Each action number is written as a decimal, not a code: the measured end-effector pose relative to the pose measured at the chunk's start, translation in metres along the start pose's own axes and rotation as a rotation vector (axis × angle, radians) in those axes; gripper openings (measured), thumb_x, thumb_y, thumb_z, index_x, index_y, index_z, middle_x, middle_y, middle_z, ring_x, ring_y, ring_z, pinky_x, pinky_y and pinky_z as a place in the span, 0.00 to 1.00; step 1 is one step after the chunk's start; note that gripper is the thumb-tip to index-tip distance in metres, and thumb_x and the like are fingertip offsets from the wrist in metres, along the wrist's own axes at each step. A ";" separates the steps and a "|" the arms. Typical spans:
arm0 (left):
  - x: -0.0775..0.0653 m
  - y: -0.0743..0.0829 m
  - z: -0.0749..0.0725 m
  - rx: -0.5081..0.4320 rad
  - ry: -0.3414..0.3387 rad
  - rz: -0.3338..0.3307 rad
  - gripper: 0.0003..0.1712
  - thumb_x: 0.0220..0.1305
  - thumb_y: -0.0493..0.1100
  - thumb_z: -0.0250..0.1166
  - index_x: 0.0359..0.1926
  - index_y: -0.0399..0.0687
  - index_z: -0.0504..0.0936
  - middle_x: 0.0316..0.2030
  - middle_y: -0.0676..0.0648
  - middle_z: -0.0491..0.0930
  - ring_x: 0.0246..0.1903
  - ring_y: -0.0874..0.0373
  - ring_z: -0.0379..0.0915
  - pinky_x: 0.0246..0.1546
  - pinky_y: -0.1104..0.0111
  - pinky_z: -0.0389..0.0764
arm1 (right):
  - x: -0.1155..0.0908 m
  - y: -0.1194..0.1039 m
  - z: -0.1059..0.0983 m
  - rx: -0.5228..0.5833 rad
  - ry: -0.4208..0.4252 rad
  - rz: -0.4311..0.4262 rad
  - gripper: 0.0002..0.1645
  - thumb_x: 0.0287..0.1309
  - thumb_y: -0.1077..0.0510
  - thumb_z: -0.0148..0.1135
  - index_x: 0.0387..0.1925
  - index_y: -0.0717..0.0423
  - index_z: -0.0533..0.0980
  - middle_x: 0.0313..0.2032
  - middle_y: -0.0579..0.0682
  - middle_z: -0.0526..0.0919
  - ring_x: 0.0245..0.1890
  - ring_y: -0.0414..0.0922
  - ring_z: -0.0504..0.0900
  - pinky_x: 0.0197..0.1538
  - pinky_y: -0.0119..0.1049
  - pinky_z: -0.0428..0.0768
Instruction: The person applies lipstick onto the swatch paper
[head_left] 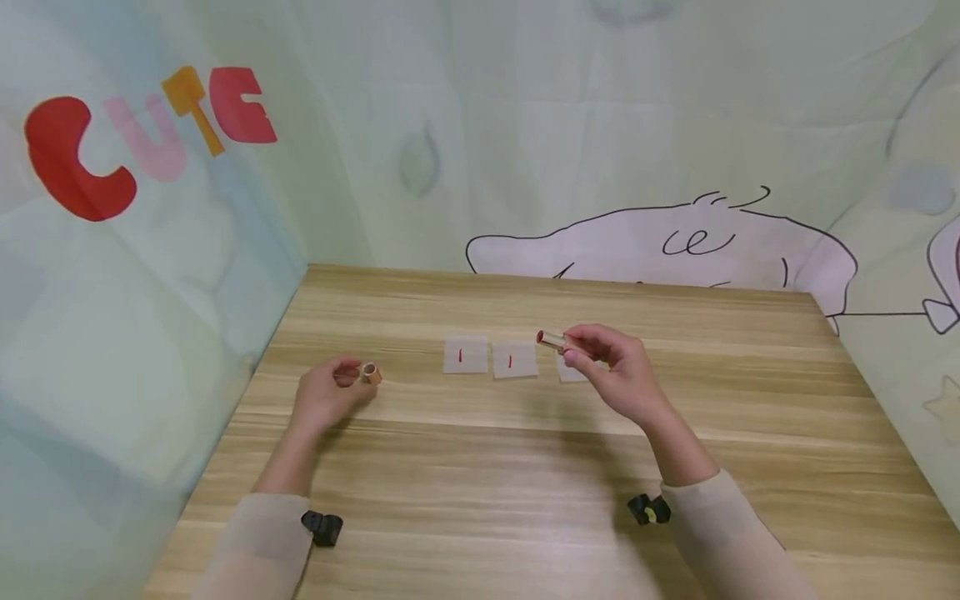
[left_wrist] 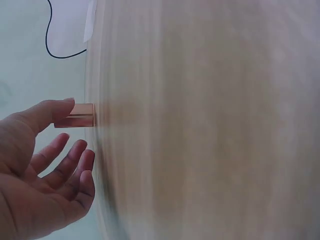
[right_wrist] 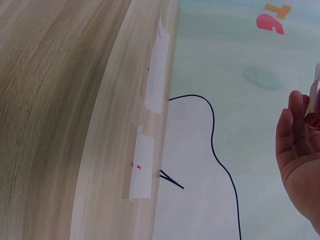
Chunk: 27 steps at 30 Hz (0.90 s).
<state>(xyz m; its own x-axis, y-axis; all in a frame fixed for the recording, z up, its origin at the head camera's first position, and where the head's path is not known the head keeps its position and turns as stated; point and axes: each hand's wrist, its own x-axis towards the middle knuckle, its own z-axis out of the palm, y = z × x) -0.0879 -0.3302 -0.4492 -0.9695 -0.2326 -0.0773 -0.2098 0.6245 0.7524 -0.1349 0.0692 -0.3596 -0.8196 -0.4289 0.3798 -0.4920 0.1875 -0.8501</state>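
Observation:
My right hand (head_left: 618, 375) pinches a gold lipstick tube (head_left: 553, 341) between thumb and fingers, above the paper squares. The tube's red end points left; in the right wrist view the lipstick (right_wrist: 313, 120) is cut off by the frame edge. On the left, a copper-coloured lipstick cap (left_wrist: 80, 116) stands on the table, its hollow end up. My left hand (head_left: 330, 392) is around it, the thumb overlapping the cap and the other fingers spread apart from it. Two white paper squares, left (head_left: 465, 355) and middle (head_left: 515, 361), each bear a short red stroke.
A third paper square (head_left: 572, 369) lies partly hidden under my right hand. The wood-grain table (head_left: 480, 483) ends at a printed cloth backdrop (head_left: 375, 167) behind and at the left. Small black devices sit at both cuffs.

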 end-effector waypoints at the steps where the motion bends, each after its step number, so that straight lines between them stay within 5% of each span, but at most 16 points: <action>1: 0.001 0.000 0.001 0.009 0.007 0.006 0.27 0.53 0.45 0.69 0.52 0.37 0.76 0.46 0.37 0.79 0.45 0.45 0.76 0.46 0.58 0.77 | 0.000 0.000 0.000 -0.001 0.000 -0.002 0.14 0.54 0.70 0.62 0.43 0.72 0.76 0.32 0.58 0.81 0.31 0.39 0.79 0.36 0.29 0.79; 14: 0.007 0.004 0.009 0.045 0.062 0.042 0.20 0.56 0.50 0.68 0.44 0.40 0.81 0.39 0.40 0.82 0.41 0.48 0.78 0.44 0.57 0.77 | -0.001 0.007 -0.002 -0.001 0.011 0.012 0.13 0.55 0.70 0.62 0.43 0.68 0.77 0.32 0.58 0.81 0.29 0.41 0.78 0.35 0.29 0.79; 19: 0.004 0.024 0.006 0.000 0.087 0.066 0.21 0.54 0.56 0.67 0.42 0.46 0.82 0.40 0.45 0.83 0.43 0.50 0.77 0.43 0.59 0.76 | 0.001 0.023 -0.004 0.018 0.026 -0.012 0.13 0.54 0.70 0.62 0.43 0.65 0.78 0.32 0.56 0.81 0.29 0.41 0.78 0.35 0.28 0.79; 27: 0.002 0.066 0.002 -0.083 0.138 0.226 0.20 0.52 0.57 0.69 0.39 0.50 0.83 0.34 0.50 0.83 0.34 0.59 0.79 0.30 0.73 0.79 | 0.001 0.025 -0.009 0.034 0.054 -0.021 0.13 0.55 0.67 0.63 0.43 0.66 0.77 0.33 0.59 0.83 0.34 0.40 0.81 0.39 0.29 0.80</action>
<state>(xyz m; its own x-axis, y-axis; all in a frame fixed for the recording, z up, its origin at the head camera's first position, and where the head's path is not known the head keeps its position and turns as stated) -0.1040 -0.2878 -0.4007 -0.9629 -0.1969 0.1844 0.0268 0.6104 0.7917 -0.1511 0.0817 -0.3768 -0.8243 -0.3838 0.4161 -0.4999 0.1485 -0.8533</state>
